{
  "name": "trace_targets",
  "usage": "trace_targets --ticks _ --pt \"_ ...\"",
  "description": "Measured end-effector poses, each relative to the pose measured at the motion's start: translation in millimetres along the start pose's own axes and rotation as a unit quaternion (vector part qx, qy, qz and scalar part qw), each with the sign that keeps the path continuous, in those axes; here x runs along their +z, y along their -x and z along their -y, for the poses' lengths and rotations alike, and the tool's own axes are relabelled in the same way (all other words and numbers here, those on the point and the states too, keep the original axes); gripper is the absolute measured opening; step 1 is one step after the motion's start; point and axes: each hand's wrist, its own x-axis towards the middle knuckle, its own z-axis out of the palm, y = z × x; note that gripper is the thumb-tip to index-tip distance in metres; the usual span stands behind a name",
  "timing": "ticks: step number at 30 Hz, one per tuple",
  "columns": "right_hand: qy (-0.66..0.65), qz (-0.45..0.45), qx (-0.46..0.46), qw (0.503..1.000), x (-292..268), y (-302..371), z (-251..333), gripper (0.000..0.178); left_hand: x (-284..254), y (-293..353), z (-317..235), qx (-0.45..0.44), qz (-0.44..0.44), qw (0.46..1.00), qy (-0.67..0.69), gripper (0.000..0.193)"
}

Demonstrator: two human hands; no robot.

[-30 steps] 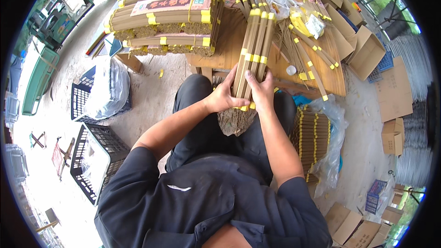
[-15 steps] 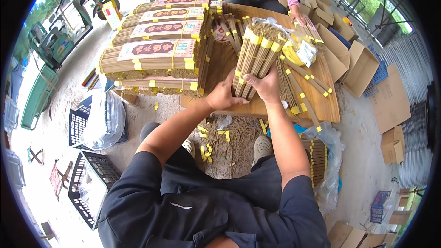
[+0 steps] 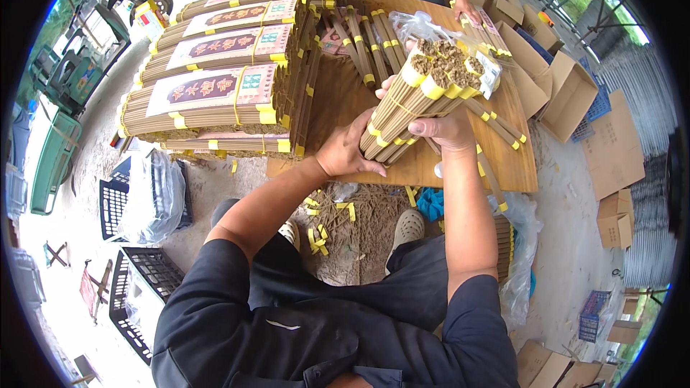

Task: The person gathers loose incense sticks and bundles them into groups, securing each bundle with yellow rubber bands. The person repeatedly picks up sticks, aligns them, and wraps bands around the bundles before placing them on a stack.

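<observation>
Stick bundle (image 3: 404,113), long axis slanting up toward far right, left hand (image 3: 351,146) and right hand (image 3: 448,129) part-closed around its sides, over bench (image 3: 327,111)

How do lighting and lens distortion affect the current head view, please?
Head view: the floor at the left is washed out nearly white; head view: black corners frame the fisheye circle, and the grey stacks bow along its right rim; head view: the held bundle of sticks looks reasonably sharp.
</observation>
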Motion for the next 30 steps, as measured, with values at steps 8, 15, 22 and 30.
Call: trace_targets --ticks 8,15,22,30 --pt "-0.033 -0.054 -0.134 0.989 32.7 -15.9 19.7 0.113 -6.8 -16.6 -19.9 -0.164 0.006 0.950 0.267 0.113" --pt "0.063 -0.095 -0.158 0.981 55.5 -17.8 29.0 0.107 -16.8 -20.1 -33.5 -0.174 0.019 0.960 0.218 0.098" --pt "0.043 -0.101 -0.247 0.963 57.3 -24.7 37.0 0.108 -31.3 -34.3 -44.3 -0.112 -0.031 0.965 0.236 0.109" --pt "0.231 -0.163 -0.234 0.930 55.1 -17.8 45.9 0.077 -23.3 -51.4 -76.0 -0.120 -0.118 0.976 0.138 0.099"
